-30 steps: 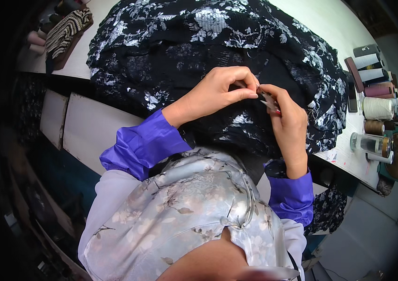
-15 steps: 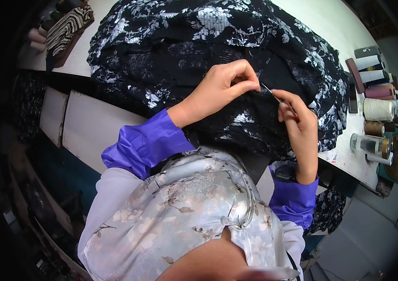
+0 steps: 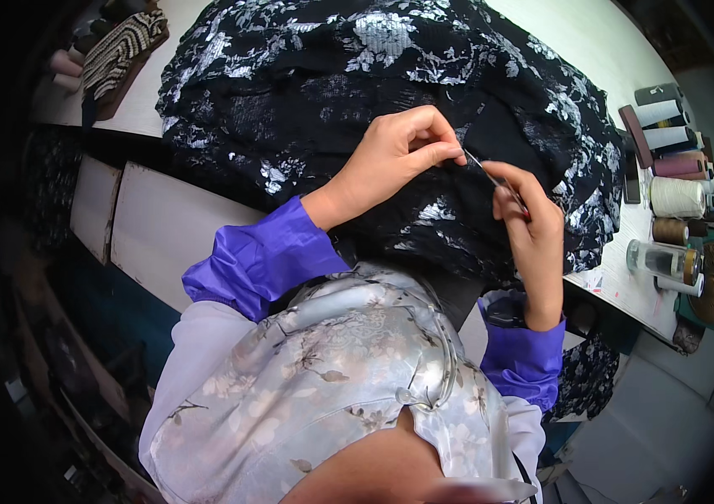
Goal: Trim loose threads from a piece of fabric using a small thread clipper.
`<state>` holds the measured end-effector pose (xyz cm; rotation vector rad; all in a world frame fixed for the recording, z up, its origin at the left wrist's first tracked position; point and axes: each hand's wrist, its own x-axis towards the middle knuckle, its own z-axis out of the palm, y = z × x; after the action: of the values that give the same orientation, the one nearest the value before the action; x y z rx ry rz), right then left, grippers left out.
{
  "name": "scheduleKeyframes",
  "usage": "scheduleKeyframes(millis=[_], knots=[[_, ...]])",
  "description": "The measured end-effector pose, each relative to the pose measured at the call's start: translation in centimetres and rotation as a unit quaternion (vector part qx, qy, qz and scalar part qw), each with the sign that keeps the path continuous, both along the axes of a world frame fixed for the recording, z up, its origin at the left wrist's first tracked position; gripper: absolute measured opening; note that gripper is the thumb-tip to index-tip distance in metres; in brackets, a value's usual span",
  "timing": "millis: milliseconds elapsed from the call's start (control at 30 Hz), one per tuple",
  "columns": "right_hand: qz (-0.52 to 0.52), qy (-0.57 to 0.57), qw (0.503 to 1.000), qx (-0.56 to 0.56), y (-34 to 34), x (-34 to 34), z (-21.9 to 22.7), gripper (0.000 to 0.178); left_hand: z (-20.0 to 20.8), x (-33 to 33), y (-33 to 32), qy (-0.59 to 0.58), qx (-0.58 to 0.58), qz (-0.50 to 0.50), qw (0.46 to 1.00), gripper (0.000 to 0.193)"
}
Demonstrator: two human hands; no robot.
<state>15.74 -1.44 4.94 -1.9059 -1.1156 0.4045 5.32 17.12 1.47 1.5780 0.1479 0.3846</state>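
Fingers (image 3: 437, 123) of the left hand (image 3: 403, 155) pinch together, contents untellable, the right hand (image 3: 535, 223) grasping a slim silver metal tool (image 3: 477, 162) above the black silver-flowered cloth (image 3: 348, 92), which a slipping tip could snag.

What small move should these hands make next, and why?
Perhaps bring the small metal tool slightly closer to the left hand. The right hand grips it with its tip aimed at the left thumb and finger, which are pinched above the black floral cloth. Anything between them is too small to see.
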Motion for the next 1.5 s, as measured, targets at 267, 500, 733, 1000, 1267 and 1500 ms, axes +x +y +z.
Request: scheduleKeyframes(millis=[267,500,733,1000,1267,1500], knots=[[-0.018,0.024,0.997,0.064,1.6,-0.7,-0.8,0.045,0.2,-0.1,-0.6,0.000,-0.004,0.045,0.999,0.014],[-0.011,0.013,0.998,0.066,1.5,-0.4,-0.6,0.048,0.7,0.2,-0.1,-0.004,0.177,0.088,0.980,0.008],[-0.026,-0.019,0.997,0.066,1.9,-0.7,-0.3,0.056,1.4,-0.6,-0.3,-0.107,0.265,0.085,0.955,0.005],[-0.019,-0.038,0.998,0.045,1.7,-0.6,0.2,0.050,1.4,-0.1,-0.6,-0.061,-0.016,0.028,0.998,0.007],[-0.015,0.060,0.997,0.039,0.3,0.1,0.2,0.035,0.6,0.1,0.1,-0.016,-0.036,0.027,0.999,0.007],[-0.004,-0.120,0.992,0.035,1.6,-0.4,-0.5,0.039,1.3,-0.7,-0.6,0.009,0.062,0.023,0.998,0.007]])
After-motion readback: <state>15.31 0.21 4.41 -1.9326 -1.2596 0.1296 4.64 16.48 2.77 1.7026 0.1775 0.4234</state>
